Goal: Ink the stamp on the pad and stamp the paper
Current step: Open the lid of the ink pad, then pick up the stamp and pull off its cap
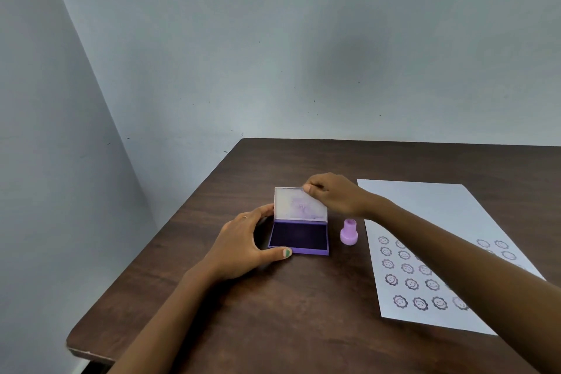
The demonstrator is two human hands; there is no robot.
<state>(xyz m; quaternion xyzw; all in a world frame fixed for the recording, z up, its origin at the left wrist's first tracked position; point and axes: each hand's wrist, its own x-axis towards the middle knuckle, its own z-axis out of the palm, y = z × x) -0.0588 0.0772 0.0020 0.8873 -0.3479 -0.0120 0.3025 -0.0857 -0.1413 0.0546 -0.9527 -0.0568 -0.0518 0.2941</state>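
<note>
A purple ink pad (299,238) lies on the dark wooden table (303,313) with its dark inked surface showing. Its clear, ink-smeared lid (299,203) stands upright at the back. My right hand (332,194) pinches the lid's top right corner. My left hand (243,243) grips the pad's base from the left, thumb on the front edge. A small pink stamp (348,232) stands upright just right of the pad, touched by neither hand. The white paper (425,222) lies to the right, with several rows of smiley flower prints on its near half.
A pale wall runs behind the table, and a second wall closes in on the left. The table's left edge runs diagonally toward a worn near corner (79,349). My right forearm crosses over the paper's lower right part.
</note>
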